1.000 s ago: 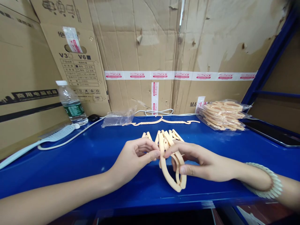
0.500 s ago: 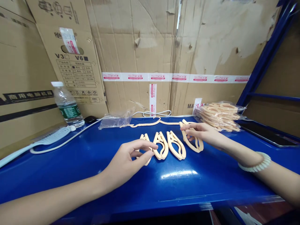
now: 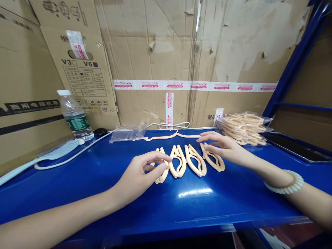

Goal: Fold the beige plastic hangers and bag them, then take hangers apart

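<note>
On the blue table (image 3: pixel 228 205): I saw four folded hangers (image 3: pixel 183 162) in a row.
Left hand (image 3: pixel 144 169): thumb and forefinger narrowly parted; I could not tell whether it held the leftmost hanger (image 3: pixel 162 178).
Right hand (image 3: pixel 225 147): fingers spread loosely at the rightmost hanger (image 3: pixel 220 166).
Rightmost hanger: low sideways withdrawal risked snagging it, skewing the row.

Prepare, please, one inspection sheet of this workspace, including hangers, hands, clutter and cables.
Surface: glossy blue tabletop.
Hangers: four folded hangers in a row; unfolded hanger behind; bagged hangers at back right.
Clutter: water bottle, hairbrush, clear plastic bag, dark flat device.
Hands: left hand partly hides the leftmost folded hanger; right hand at the rightmost; contact unclear.
Cables: white cables near the hairbrush and looped behind.
Surroundings: cardboard panels, blue metal frame.
</note>
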`<state>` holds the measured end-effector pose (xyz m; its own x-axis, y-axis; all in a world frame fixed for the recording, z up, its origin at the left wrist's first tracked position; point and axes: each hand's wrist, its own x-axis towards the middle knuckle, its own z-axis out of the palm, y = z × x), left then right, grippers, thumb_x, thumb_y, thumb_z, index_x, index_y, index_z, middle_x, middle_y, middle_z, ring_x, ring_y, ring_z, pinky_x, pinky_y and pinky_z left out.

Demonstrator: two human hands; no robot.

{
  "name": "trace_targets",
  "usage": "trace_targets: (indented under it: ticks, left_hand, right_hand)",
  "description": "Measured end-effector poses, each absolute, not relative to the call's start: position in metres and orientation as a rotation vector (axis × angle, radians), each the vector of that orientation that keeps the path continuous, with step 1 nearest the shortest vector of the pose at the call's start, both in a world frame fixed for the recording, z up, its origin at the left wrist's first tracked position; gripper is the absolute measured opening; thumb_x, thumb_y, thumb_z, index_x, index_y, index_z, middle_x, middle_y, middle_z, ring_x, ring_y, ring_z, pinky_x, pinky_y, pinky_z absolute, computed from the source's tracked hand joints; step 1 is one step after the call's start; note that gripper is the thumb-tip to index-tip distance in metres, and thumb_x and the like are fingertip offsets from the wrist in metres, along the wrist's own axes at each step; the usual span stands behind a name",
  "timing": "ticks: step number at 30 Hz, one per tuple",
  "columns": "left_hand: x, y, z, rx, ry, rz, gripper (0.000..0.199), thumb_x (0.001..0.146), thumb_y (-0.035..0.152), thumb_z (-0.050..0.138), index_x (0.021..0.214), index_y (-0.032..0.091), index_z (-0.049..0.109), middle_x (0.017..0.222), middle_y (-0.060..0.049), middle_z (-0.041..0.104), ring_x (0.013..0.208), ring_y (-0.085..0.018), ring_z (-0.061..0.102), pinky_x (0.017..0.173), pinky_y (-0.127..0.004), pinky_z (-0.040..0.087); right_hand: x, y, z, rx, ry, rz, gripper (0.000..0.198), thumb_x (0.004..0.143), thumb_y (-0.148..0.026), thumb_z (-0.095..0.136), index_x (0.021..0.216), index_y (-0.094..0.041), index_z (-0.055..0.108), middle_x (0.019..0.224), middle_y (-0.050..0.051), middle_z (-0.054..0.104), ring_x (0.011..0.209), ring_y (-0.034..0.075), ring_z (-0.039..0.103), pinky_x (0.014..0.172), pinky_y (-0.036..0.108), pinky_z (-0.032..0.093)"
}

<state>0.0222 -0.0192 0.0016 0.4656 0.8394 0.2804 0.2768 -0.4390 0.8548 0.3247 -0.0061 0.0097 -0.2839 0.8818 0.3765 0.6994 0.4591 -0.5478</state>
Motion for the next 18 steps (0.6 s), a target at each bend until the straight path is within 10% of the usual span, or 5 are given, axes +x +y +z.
trace_targets:
  ticks: [8, 18]
  left_hand:
    - [0.023, -0.019, 0.002, 1.951, 0.927, 0.937, 0.020, 0.085, 0.032, 0.058, 0.097, 0.020, 0.069, 0.093, -0.004, 0.070, 0.090, -0.020, 0.067, 0.078, -0.031, 0.054]
    - [0.023, -0.020, 0.004, 1.919, 0.926, 0.955, 0.021, 0.084, 0.033, 0.059, 0.095, 0.019, 0.069, 0.089, -0.005, 0.069, 0.083, -0.019, 0.067, 0.068, -0.028, 0.054]
  right_hand:
    - [0.316, -0.013, 0.020, -1.157, -1.853, 0.801, 0.032, 0.079, -0.049, 0.067, 0.084, -0.018, 0.072, 0.088, 0.006, 0.070, 0.086, 0.020, 0.064, 0.082, 0.035, 0.050]
    - [0.326, -0.007, 0.017, -1.050, -1.766, 0.895, 0.018, 0.070, -0.037, 0.079, 0.075, -0.021, 0.074, 0.079, 0.003, 0.069, 0.073, 0.015, 0.060, 0.072, 0.033, 0.050]
